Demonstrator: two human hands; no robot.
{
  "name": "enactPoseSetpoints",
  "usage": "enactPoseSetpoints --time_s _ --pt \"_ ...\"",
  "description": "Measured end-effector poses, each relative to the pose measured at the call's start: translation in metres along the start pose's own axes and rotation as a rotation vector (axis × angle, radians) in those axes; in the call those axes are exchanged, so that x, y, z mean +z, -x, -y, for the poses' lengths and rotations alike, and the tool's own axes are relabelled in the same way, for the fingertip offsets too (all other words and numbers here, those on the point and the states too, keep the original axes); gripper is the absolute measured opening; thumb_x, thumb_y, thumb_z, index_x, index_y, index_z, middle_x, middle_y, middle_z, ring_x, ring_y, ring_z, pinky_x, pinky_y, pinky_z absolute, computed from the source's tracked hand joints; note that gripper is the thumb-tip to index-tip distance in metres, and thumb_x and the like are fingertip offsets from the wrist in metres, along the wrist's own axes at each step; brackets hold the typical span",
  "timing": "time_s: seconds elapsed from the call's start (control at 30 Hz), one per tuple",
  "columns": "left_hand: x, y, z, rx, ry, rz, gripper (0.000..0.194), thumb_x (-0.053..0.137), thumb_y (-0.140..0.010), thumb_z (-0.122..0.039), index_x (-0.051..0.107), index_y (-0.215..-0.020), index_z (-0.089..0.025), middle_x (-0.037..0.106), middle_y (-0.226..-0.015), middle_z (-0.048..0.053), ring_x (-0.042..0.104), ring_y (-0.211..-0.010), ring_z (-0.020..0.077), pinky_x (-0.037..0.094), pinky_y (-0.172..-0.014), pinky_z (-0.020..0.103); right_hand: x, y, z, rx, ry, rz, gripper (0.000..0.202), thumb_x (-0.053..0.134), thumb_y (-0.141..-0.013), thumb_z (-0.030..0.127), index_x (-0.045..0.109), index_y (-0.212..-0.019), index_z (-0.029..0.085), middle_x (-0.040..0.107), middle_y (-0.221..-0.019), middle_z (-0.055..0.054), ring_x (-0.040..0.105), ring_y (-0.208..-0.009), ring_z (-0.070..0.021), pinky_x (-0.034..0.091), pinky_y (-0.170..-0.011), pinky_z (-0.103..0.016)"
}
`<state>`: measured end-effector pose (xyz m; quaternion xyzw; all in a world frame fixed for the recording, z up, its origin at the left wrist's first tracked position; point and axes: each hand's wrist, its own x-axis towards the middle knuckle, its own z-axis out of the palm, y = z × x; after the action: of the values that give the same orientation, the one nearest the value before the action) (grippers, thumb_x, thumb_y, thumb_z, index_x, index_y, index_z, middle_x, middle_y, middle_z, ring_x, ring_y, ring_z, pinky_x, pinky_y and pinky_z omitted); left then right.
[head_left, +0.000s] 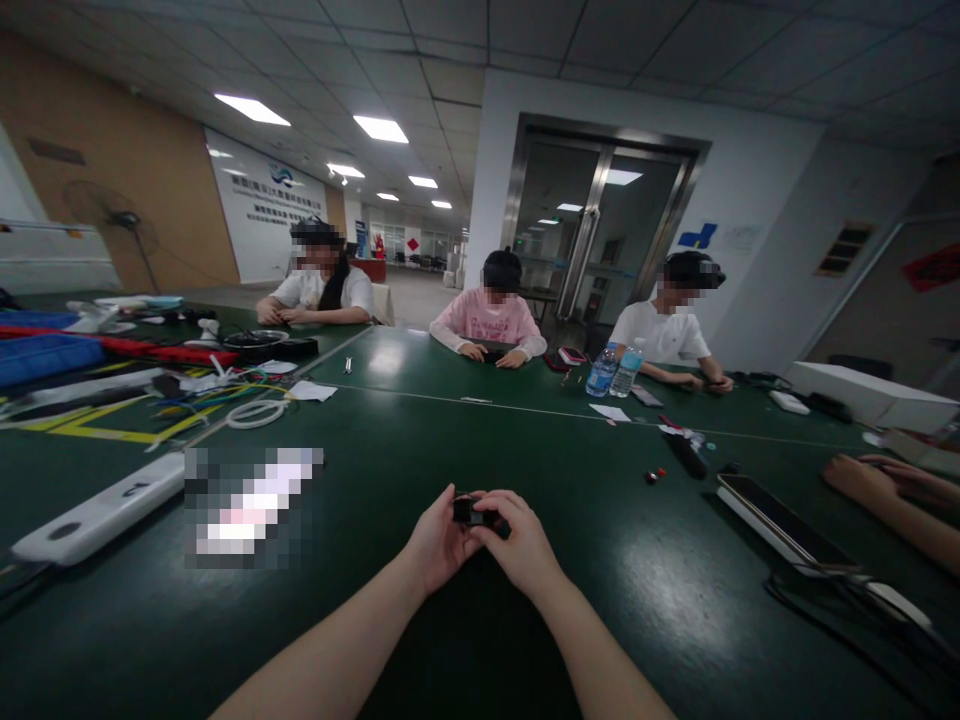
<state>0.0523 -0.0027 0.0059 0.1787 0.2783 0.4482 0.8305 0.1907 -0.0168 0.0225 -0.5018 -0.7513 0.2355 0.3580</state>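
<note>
A small black object [466,511] is held between my two hands, low over the dark green table [360,620]. My left hand [437,548] wraps round it from the left, with the thumb pointing up. From the right, my right hand [521,545] pinches it with thumb and fingertips. Its details are too small to make out, and fingers hide part of it. Both hands are close together and touch near the object.
At left lie a white power strip [105,510], a blurred bright device [255,510], a coiled cable [256,413] and a blue tray [45,358]. Bottles [602,370] stand ahead. A phone-like device [784,520] lies right, near another person's hands [870,480]. Several people sit around.
</note>
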Motion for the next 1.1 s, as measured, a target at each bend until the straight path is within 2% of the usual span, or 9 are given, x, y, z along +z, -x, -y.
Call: enactPoseSetpoints --time_s 0.2,0.27,0.33,0.43,0.53,0.63,0.77,0.93,1.1 --pt "0.003 0.002 -0.012 0.166 -0.354 -0.126 0.039 0.039 -0.087 -0.041 0.044 -0.115 -0.014 0.06 -0.098 0.012 0.062 -0.084 0.0203 0.051 -0.069 0.031 -0.007 0.0 -0.003 0.055 -0.103 0.033 0.031 0.063 -0.07 0.022 0.057 -0.099 0.029 0.06 -0.104 0.002 0.054 -0.102 -0.0193 0.04 -0.09 -0.035" --pt "0.005 0.004 -0.019 0.229 -0.505 -0.137 0.052 0.049 -0.082 -0.04 0.031 -0.126 -0.018 0.057 -0.105 0.014 0.059 -0.093 0.0236 0.049 -0.074 0.036 -0.007 -0.001 -0.007 0.079 -0.15 0.042 0.032 0.063 -0.069 0.022 0.056 -0.099 0.028 0.061 -0.102 0.002 0.055 -0.099 -0.0186 0.041 -0.088 -0.033" --pt "0.002 0.007 -0.026 0.251 -0.707 -0.073 0.072 0.062 -0.074 -0.034 0.021 -0.131 -0.02 0.052 -0.114 0.015 0.056 -0.1 0.0251 0.047 -0.079 0.038 -0.005 -0.003 -0.01 0.093 -0.166 0.056 0.03 0.064 -0.068 0.023 0.057 -0.097 0.027 0.062 -0.099 0.003 0.056 -0.097 -0.0184 0.042 -0.086 -0.032" --pt "-0.011 0.01 -0.032 0.219 -1.092 0.115 0.079 0.071 -0.061 -0.021 0.03 -0.128 -0.02 0.047 -0.121 0.014 0.055 -0.1 0.0244 0.045 -0.083 0.037 -0.002 -0.002 -0.009 0.102 -0.168 0.121 0.027 0.062 -0.07 0.023 0.058 -0.096 0.027 0.062 -0.098 0.003 0.057 -0.096 -0.018 0.042 -0.085 -0.031" --pt "-0.025 0.012 -0.035 0.296 -1.443 0.082 0.062 0.066 -0.065 -0.018 0.042 -0.122 -0.021 0.049 -0.121 0.01 0.051 -0.105 0.0231 0.041 -0.088 0.035 -0.002 0.0 -0.006 0.132 -0.148 0.199 0.03 0.062 -0.07 0.023 0.058 -0.1 0.029 0.061 -0.101 0.003 0.056 -0.098 -0.0184 0.042 -0.085 -0.032" --pt "-0.031 0.013 -0.037 0.384 -1.656 0.055 0.048 0.061 -0.069 -0.021 0.049 -0.116 -0.021 0.053 -0.114 0.007 0.051 -0.102 0.0217 0.04 -0.089 0.034 -0.003 0.001 -0.004 0.194 -0.132 0.227 0.031 0.061 -0.071 0.024 0.057 -0.102 0.029 0.06 -0.104 0.003 0.055 -0.1 -0.0186 0.042 -0.085 -0.032" --pt "-0.034 0.015 -0.041 0.426 -1.732 0.083 0.046 0.062 -0.068 -0.026 0.052 -0.113 -0.022 0.053 -0.112 0.006 0.048 -0.102 0.0223 0.038 -0.089 0.033 -0.001 0.001 -0.006 0.242 -0.122 0.212 0.03 0.062 -0.07 0.025 0.059 -0.1 0.03 0.06 -0.103 0.003 0.055 -0.1 -0.0205 0.044 -0.083 -0.034" --pt "-0.037 0.019 -0.043 0.458 -1.705 0.103 0.034 0.061 -0.071 -0.027 0.056 -0.104 -0.023 0.055 -0.105 0.005 0.048 -0.098 0.0225 0.038 -0.086 0.034 0.006 0.002 -0.01 0.132 -0.11 0.168 0.026 0.061 -0.07 0.023 0.061 -0.095 0.032 0.062 -0.098 0.003 0.057 -0.097 -0.0215 0.045 -0.081 -0.036" --pt "-0.036 0.021 -0.042 0.482 -1.681 0.115 0.036 0.057 -0.075 -0.028 0.055 -0.111 -0.026 0.055 -0.106 0.006 0.048 -0.1 0.0228 0.037 -0.088 0.035 0.011 0.0 -0.014 0.073 -0.052 0.167 0.028 0.064 -0.068 0.023 0.062 -0.094 0.03 0.061 -0.104 0.001 0.054 -0.101 -0.0217 0.041 -0.089 -0.038"
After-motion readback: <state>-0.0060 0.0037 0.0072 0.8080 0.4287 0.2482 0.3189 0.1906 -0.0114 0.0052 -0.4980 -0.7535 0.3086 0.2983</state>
